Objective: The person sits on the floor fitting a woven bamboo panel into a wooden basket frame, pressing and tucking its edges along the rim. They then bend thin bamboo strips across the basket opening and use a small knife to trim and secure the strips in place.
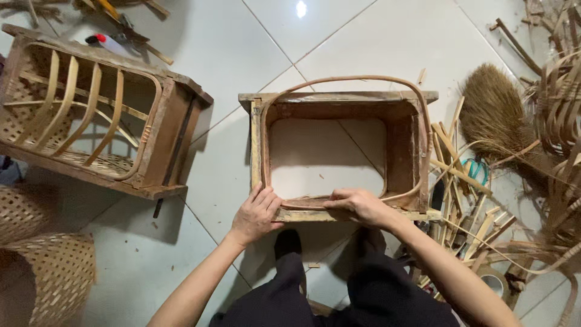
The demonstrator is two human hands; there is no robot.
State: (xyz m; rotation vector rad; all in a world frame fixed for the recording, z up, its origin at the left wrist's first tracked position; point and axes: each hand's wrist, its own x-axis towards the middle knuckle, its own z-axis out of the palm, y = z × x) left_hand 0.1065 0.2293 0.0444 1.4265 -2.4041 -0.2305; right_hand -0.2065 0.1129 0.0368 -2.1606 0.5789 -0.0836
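An open wooden box frame (257, 145) stands on the white tiled floor in front of me. A bent rattan strip (363, 79) runs as a loop around its top rim. My left hand (257, 213) presses on the near left corner of the frame, fingers resting on the strip. Fingers curled, my right hand (358, 204) pinches the strip against the near rim, where the strip's ends meet. My dark trouser legs show below the frame.
A second wooden frame (175, 121) with a half-made basket of bent slats inside lies at the left. Woven baskets (51, 272) sit at lower left. Bamboo offcuts (460, 175), teal-handled scissors (478, 169), a straw broom (493, 106), a tape roll (493, 281) and rattan coils (560, 103) crowd the right.
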